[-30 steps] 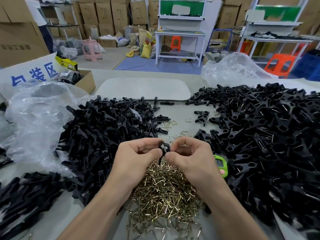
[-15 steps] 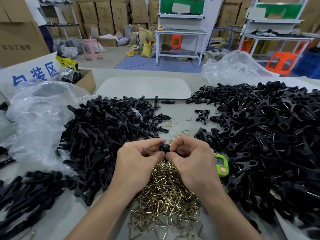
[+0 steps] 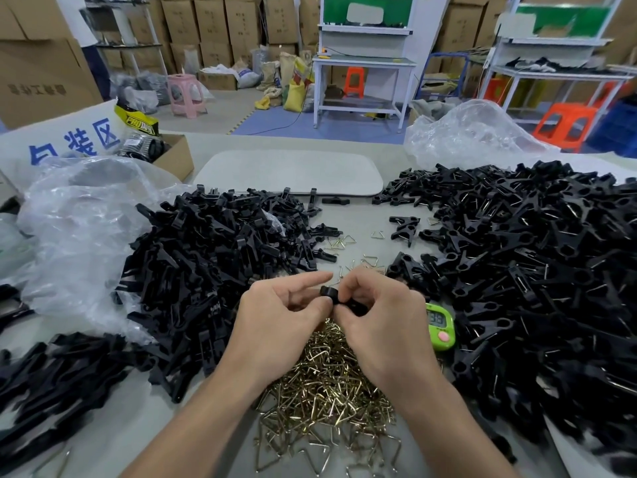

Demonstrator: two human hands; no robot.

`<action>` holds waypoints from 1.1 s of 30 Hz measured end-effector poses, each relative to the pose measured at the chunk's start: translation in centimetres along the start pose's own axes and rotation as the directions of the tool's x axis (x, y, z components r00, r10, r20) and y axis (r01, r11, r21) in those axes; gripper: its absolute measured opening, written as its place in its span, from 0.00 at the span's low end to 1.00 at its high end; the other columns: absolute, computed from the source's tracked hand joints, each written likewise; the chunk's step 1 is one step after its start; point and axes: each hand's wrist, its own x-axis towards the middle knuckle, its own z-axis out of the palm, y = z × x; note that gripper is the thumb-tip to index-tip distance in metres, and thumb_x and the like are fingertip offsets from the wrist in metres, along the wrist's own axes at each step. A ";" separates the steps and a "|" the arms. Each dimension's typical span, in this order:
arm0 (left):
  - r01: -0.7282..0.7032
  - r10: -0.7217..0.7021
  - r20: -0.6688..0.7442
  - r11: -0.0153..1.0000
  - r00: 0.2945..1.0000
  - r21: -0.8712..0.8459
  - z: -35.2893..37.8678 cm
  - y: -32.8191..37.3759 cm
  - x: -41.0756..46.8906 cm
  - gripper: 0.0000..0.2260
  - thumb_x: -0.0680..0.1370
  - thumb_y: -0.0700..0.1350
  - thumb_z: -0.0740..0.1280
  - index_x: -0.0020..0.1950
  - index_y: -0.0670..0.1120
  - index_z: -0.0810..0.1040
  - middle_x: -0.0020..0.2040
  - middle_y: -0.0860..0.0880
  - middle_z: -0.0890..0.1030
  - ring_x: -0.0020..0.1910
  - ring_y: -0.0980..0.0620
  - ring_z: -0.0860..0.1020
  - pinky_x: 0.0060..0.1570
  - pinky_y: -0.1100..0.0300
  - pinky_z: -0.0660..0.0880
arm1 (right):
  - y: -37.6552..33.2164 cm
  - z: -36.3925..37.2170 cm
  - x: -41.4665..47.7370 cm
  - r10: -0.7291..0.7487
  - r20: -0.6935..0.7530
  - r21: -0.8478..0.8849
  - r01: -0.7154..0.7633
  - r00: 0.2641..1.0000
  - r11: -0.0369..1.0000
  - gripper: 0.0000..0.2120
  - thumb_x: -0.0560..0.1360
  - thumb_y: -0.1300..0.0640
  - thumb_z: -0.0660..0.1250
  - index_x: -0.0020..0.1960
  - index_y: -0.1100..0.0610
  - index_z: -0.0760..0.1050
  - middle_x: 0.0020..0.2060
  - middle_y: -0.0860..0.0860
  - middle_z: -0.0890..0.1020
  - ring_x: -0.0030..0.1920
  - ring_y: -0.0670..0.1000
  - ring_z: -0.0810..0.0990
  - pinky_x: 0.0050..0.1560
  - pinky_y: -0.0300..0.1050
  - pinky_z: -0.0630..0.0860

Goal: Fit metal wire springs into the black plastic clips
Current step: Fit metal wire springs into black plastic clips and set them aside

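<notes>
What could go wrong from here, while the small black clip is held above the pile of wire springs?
1. The right hand pinches the black clip with its fingers only, and the left hand seems just to touch it. It may slip into the spring pile below.
2. The right wrist is near the green timer and could knock it.
3. The left clip heap and the right clip heap lie close by, so parts might get mixed.

White sign point(image 3: 69, 146) reads 装区; yellow label point(image 3: 138, 119) perhaps PRO.
</notes>
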 end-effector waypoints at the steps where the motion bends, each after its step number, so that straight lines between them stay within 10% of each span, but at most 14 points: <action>1: -0.006 0.006 0.006 1.000 1.000 0.009 -0.1 0.1 -0.1 0.17 0.77 0.40 0.76 0.59 0.59 0.86 0.45 0.57 0.88 0.45 0.59 0.86 0.50 0.62 0.82 | -0.1 0.0 0.0 -0.012 -0.005 -0.018 0.012 1.000 1.000 0.14 0.69 0.63 0.79 0.39 0.49 0.76 0.34 0.41 0.82 0.40 0.42 0.81 0.41 0.35 0.76; 8: -0.244 0.207 0.177 0.945 0.962 0.218 -0.8 0.9 -0.3 0.28 0.76 0.35 0.74 0.64 0.67 0.82 0.57 0.69 0.83 0.57 0.66 0.82 0.58 0.70 0.77 | 0.4 -1.7 0.9 0.248 0.218 0.280 -0.305 0.944 0.910 0.11 0.66 0.63 0.77 0.42 0.49 0.80 0.34 0.48 0.86 0.30 0.45 0.78 0.35 0.42 0.74; 14: -0.215 0.230 -0.020 0.933 0.973 0.288 -0.9 0.6 -0.5 0.21 0.73 0.44 0.79 0.54 0.72 0.83 0.44 0.69 0.84 0.43 0.66 0.82 0.44 0.73 0.76 | 0.7 -1.8 1.2 0.300 0.202 0.439 -0.360 0.932 0.823 0.10 0.69 0.53 0.77 0.48 0.45 0.80 0.37 0.49 0.87 0.36 0.46 0.82 0.46 0.52 0.80; 17: -0.175 0.234 -0.139 0.924 0.962 0.340 -1.5 0.6 -0.1 0.15 0.75 0.48 0.77 0.51 0.71 0.83 0.39 0.68 0.82 0.32 0.64 0.77 0.31 0.72 0.71 | 1.4 -1.8 1.8 0.225 0.011 0.004 -0.225 0.974 0.974 0.06 0.80 0.51 0.69 0.53 0.39 0.79 0.52 0.41 0.84 0.53 0.40 0.81 0.58 0.49 0.80; 21: -0.133 0.226 -0.252 0.931 0.941 0.339 -2.3 0.7 0.5 0.16 0.77 0.49 0.76 0.44 0.74 0.80 0.38 0.67 0.83 0.38 0.61 0.81 0.39 0.69 0.76 | 1.7 -0.3 2.0 0.211 0.292 -0.522 -0.029 0.933 0.853 0.16 0.83 0.50 0.61 0.70 0.40 0.74 0.76 0.46 0.70 0.78 0.52 0.59 0.80 0.52 0.45; 28: -0.137 0.218 -0.254 0.944 0.942 0.301 -2.5 0.4 0.7 0.20 0.76 0.48 0.77 0.44 0.76 0.79 0.40 0.69 0.84 0.41 0.66 0.83 0.41 0.77 0.74 | 2.6 -0.6 1.8 0.094 0.049 -0.250 -0.079 0.994 0.965 0.02 0.75 0.50 0.76 0.46 0.47 0.87 0.45 0.36 0.84 0.55 0.42 0.75 0.69 0.46 0.69; 33: -0.145 0.228 -0.241 0.936 0.943 0.321 -2.3 -0.1 0.8 0.21 0.76 0.48 0.77 0.43 0.77 0.78 0.41 0.69 0.83 0.43 0.63 0.83 0.45 0.74 0.76 | 2.4 -0.7 1.6 0.199 -0.068 -0.026 -0.201 0.978 0.979 0.12 0.78 0.52 0.73 0.36 0.46 0.81 0.28 0.32 0.79 0.23 0.39 0.74 0.22 0.30 0.65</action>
